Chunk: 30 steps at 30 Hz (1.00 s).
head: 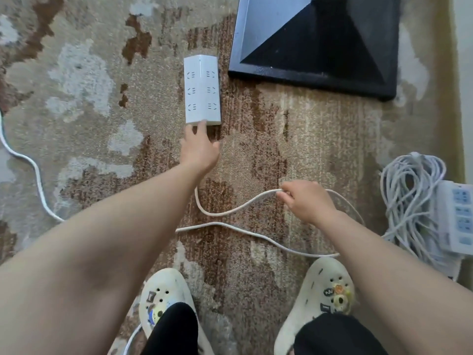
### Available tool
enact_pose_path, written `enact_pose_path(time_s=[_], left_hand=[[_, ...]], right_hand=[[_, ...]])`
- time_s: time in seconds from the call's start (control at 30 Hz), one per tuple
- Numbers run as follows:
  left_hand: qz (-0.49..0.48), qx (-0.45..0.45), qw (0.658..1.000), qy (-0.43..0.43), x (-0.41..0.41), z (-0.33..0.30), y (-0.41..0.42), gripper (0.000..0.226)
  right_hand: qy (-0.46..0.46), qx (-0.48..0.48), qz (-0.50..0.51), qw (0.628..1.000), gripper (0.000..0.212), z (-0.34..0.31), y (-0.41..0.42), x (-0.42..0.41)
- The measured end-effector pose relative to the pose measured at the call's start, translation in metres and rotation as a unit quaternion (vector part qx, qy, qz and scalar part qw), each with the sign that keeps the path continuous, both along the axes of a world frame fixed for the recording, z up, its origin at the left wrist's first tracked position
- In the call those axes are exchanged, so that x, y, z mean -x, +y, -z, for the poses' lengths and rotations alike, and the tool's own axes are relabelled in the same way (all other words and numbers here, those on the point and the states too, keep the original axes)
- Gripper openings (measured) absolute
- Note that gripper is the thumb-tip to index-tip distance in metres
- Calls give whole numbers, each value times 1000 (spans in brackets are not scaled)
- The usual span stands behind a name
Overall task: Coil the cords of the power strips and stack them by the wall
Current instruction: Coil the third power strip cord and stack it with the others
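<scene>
A white power strip (202, 89) with two rows of sockets lies on the patterned carpet, just left of a black stand base. My left hand (201, 147) reaches forward and its fingertips touch the strip's near end; whether it grips is unclear. The strip's white cord (225, 213) runs from under my left wrist and loops across the carpet in front of my feet. My right hand (305, 201) pinches this cord between thumb and fingers. At the right edge by the wall, another power strip (458, 216) with blue sockets rests against its coiled cord (407, 196).
A black square stand base (317, 44) sits at the top right. Another white cord (28, 160) snakes along the left edge. My two feet in cream clogs (166, 301) stand at the bottom. The wall (464, 47) runs along the right.
</scene>
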<state>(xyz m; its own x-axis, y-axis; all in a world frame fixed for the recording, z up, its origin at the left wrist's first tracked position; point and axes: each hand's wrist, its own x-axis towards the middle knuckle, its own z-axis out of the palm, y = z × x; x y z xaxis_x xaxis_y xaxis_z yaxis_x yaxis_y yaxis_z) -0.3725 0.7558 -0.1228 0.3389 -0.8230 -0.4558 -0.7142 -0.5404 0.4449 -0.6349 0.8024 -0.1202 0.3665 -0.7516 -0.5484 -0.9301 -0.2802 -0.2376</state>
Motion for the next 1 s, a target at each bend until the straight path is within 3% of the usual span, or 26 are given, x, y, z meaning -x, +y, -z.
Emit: enact_pose_path(time_s=[0.23,0.4,0.57,0.67,0.73,0.87,1.0], left_hand=[[-38,-55,997,-48,2,36,-77,96],[-101,-57,991,-73,-14,49,-98,94],[-95,-37,992,-70,-19,43,-83,96],[-69,-64,993,-70,-9,43,-72,117],[-89,-69,990,-90,5,47,-75,119],[-101,-75,985,-114,5,51,-82,117],[-46,-61,991,-110,-6,46,-42,123]], right_hand=[[-62,16,34,997,31,54,-12,11],[-149,42,30,988,35,64,26,-8],[-151,29,34,988,37,54,26,-6],[-131,8,30,991,54,45,25,-5],[-113,-15,11,993,63,42,32,-8],[-116,-28,-4,993,40,50,42,-12],[-147,3,106,983,25,53,32,-12]])
